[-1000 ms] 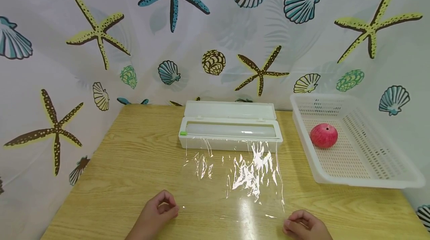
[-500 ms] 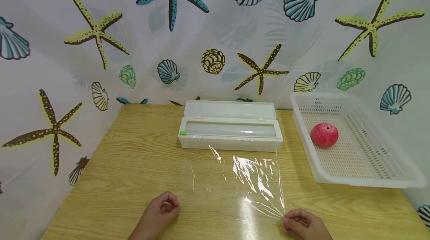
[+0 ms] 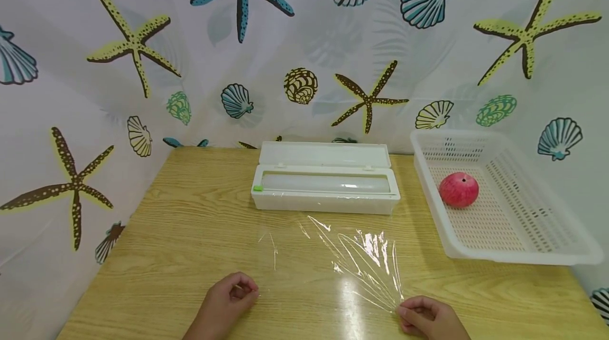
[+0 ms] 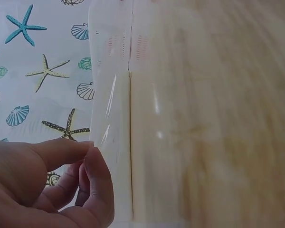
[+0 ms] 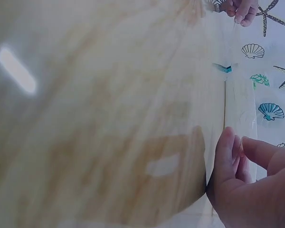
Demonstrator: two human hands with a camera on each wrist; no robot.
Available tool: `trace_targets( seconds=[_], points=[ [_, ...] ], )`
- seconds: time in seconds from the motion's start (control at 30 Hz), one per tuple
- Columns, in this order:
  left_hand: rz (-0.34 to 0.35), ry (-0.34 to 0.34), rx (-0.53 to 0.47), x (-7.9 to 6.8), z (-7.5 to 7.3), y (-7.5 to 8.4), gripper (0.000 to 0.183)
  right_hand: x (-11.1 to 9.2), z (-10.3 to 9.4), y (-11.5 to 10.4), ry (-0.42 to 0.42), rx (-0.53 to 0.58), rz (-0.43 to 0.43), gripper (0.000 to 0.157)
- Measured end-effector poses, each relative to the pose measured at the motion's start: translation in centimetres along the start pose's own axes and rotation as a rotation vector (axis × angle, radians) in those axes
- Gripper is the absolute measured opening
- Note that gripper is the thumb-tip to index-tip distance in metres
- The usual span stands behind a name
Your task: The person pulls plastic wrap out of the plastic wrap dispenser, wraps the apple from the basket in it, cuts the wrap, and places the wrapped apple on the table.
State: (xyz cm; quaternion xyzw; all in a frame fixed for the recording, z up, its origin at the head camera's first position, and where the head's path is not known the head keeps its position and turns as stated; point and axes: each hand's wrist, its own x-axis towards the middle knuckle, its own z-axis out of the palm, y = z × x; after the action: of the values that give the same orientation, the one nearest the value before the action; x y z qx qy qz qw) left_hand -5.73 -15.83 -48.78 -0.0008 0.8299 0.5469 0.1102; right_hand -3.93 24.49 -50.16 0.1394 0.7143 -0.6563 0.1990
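We've got clear, crinkly plastic film [image 3: 363, 263] running from the long white plastic box [image 3: 304, 203] out over the pale wood-grain table [image 3: 181, 239], its left side nearly invisible. The right hand [image 3: 430, 319] pinches one corner, thumb against curled fingers; the left hand [image 3: 225, 302] is closed the same way on what's probably the other corner, hard to make out from the head view. Both run off the bottom edge there.

Red fruit [image 3: 459, 190] in wht bskt [image 3: 505, 221]
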Motion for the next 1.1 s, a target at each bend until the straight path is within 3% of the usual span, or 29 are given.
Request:
trace_targets(
  seconds=[0.23,0.47,0.7,0.9,1.03,1.1],
  points=[
    [0.057,0.024,0.118,-0.1,-0.1,-0.2,0.017,0.0,-0.1,0.1,0.009,-0.152,-0.05,0.033],
    [0.066,0.004,0.235,-0.1,-0.3,-0.1,0.017,0.1,-0.2,0.3,0.01,-0.38,-0.103,0.029],
    [0.066,-0.024,0.274,-0.3,-0.4,0.1,0.022,0.0,-0.2,0.1,0.011,-0.457,-0.15,0.024],
    [0.095,-0.025,0.326,-0.1,-0.5,-0.1,0.018,-0.4,0.4,-0.7,0.121,-0.559,-0.178,0.02],
    [0.092,-0.062,0.332,0.1,-0.4,-0.2,0.012,-1.1,0.6,-2.4,0.175,-0.585,-0.28,0.014],
    [0.093,-0.077,0.329,0.2,-0.4,-0.2,0.009,-1.5,0.2,-3.7,0.179,-0.589,-0.398,0.01]
  ],
)
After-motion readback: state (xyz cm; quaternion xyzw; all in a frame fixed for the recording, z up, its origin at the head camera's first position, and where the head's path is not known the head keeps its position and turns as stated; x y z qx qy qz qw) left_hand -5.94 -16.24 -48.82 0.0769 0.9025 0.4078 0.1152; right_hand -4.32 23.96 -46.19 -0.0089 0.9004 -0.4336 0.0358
